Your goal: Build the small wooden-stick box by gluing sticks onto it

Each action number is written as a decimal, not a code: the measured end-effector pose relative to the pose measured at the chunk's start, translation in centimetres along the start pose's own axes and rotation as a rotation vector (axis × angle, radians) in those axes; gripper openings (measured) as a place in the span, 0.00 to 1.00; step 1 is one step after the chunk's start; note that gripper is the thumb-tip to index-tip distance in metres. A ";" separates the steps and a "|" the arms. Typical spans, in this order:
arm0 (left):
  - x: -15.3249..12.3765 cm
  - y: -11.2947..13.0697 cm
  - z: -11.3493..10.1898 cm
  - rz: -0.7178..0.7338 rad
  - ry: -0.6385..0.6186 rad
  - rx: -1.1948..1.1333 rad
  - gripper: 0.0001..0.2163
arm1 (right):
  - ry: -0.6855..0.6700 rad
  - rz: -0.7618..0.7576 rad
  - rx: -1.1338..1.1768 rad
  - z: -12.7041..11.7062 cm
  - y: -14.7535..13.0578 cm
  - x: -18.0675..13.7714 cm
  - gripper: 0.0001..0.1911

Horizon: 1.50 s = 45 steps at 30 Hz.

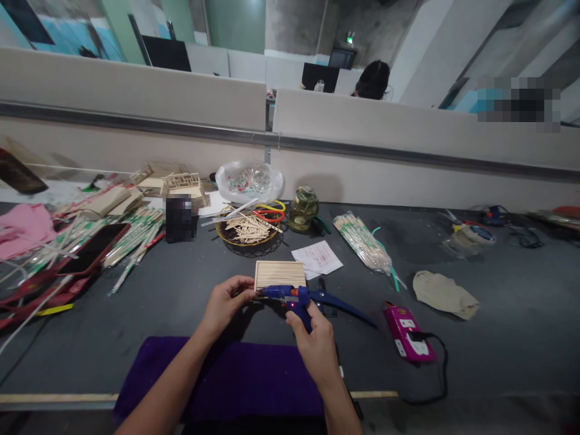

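In the head view my right hand (315, 341) is wrapped round the handle of a blue hot glue gun (285, 294), whose small red light glows. The gun's nozzle points left, at the near left corner of a flat panel of pale wooden sticks (280, 273) laid side by side. My left hand (229, 302) pinches that same corner between thumb and fingers. The gun's body hides the panel's near edge. Just right of the panel, partly behind the gun, lies a dark blue long-handled tool (344, 305).
A wire basket of short sticks (249, 232) stands beyond the panel, beside a glass jar (303, 208). Bagged sticks (362, 241), a pink power strip (410, 335) with a cord and a beige cloth (444, 294) lie to the right. A phone (95, 249) rests among wrapped sticks at left.
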<state>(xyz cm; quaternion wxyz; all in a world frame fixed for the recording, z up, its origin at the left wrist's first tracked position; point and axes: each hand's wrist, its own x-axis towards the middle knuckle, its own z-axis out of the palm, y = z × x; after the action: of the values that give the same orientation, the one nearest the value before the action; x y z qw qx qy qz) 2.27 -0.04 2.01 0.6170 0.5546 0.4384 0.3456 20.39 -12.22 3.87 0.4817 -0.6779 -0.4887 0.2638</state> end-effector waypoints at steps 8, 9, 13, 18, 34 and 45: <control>-0.1 0.1 0.0 0.010 0.006 0.018 0.14 | -0.015 -0.018 -0.048 -0.1 0.1 -0.2 0.22; -0.1 0.1 0.0 0.009 0.009 0.016 0.13 | -0.015 -0.013 -0.049 -0.1 0.1 -0.2 0.22; 0.0 -0.1 0.0 0.008 0.014 0.000 0.14 | -0.008 -0.006 -0.067 -0.1 0.2 -0.3 0.22; 0.0 0.1 0.1 0.003 0.017 -0.003 0.14 | -0.002 -0.013 -0.085 -0.1 0.3 -0.3 0.22; -0.2 0.6 0.3 -0.010 0.008 -0.001 0.15 | 0.032 0.001 -0.012 0.1 0.4 -0.1 0.23; -0.3 0.5 0.0 0.063 -0.052 0.015 0.16 | 0.020 0.001 -0.029 0.3 0.0 0.5 0.23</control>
<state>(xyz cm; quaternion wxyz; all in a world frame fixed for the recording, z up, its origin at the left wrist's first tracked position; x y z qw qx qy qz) 2.21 -0.27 2.51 0.6128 0.5816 0.4073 0.3469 20.31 -11.65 3.77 0.4766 -0.6878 -0.4870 0.2502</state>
